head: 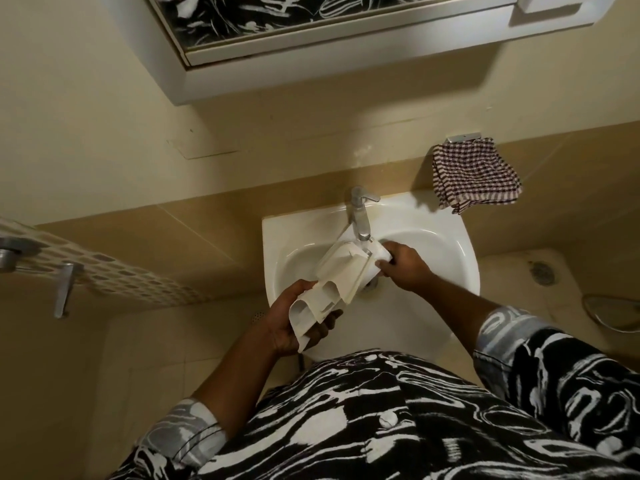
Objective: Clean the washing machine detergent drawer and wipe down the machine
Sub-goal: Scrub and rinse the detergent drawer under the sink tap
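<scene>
You are holding the detergent drawer (341, 275) tilted over the sink (446, 237), under the tap (360, 216): your left hand (294, 323) is gripping its near end, your right hand (403, 265) its far end.

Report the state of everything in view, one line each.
Detergent drawer: held tilted over the sink.
Tap: above the drawer's far end; flow unclear.
Left hand: grips the drawer's near end.
Right hand: grips its far end.
Checked cloth: hangs bunched on the wall.

Checked cloth (476, 174) hangs rt of tap (360, 216), mirror cabinet (311, 53) above sink (433, 244).
</scene>
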